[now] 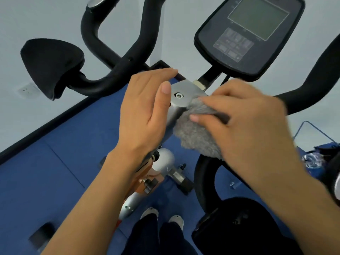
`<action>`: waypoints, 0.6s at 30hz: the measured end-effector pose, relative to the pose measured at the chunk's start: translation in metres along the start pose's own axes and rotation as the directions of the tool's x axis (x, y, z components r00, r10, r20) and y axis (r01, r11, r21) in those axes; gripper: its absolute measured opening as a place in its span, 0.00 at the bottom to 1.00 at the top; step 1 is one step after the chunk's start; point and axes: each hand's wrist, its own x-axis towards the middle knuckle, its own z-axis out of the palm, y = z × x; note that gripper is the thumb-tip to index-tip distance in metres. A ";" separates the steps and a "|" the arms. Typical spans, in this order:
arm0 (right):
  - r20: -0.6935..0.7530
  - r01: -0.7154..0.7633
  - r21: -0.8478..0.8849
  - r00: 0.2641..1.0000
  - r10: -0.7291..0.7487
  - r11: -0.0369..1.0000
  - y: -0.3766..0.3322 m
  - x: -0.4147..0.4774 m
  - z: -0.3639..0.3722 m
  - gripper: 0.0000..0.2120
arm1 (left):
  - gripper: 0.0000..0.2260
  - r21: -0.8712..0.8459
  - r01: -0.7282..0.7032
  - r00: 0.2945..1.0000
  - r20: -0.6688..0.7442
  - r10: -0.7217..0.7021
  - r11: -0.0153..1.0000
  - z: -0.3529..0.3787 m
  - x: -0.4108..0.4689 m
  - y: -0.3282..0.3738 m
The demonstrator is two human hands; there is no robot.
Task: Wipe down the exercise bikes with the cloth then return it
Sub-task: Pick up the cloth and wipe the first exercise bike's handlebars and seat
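Grey and fluffy, the cloth (pixel 195 129) is bunched against the silver post (pixel 181 100) at the middle of the exercise bike (pixel 185 105), draping down its right side. The right hand (pixel 246 122) presses it there, with the thumb under one fold and the fingers over it, pinching the fabric; the hand is slightly blurred. The left hand (pixel 145 109) sits just beside the post at nine o'clock from the cloth, fingers straight and together, thumb lying along the metal cap; I cannot tell whether the palm touches the post. At twelve to one o'clock stands the black console (pixel 250 34) with its grey screen. Black handlebars (pixel 117 43) curve away at ten and three o'clock. At six o'clock, over the blue floor (pixel 55 162), are the person's dark trousers and pale shoes (pixel 161 216).
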 end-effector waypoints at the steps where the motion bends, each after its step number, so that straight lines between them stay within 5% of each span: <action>1: 0.084 0.002 -0.020 0.997 -0.001 1.000 -0.004 0.003 0.006 0.10 | 0.20 0.005 -0.003 1.000 -0.006 0.003 1.000 0.000 0.000 -0.001; 12: 0.353 -0.072 -0.158 0.927 0.124 0.985 0.003 0.014 0.012 0.12 | 0.28 0.051 -0.102 0.995 0.021 0.101 0.993 0.001 0.002 -0.005; 16: 0.129 -0.023 -0.118 0.991 0.038 0.993 -0.001 0.011 0.022 0.05 | 0.27 0.065 -0.117 0.993 0.021 0.116 0.991 0.000 0.001 -0.004; 18: -0.138 -0.024 -0.034 0.990 0.019 0.999 -0.003 0.000 0.020 0.07 | 0.27 0.080 -0.125 0.992 0.039 0.122 0.989 0.000 0.001 -0.003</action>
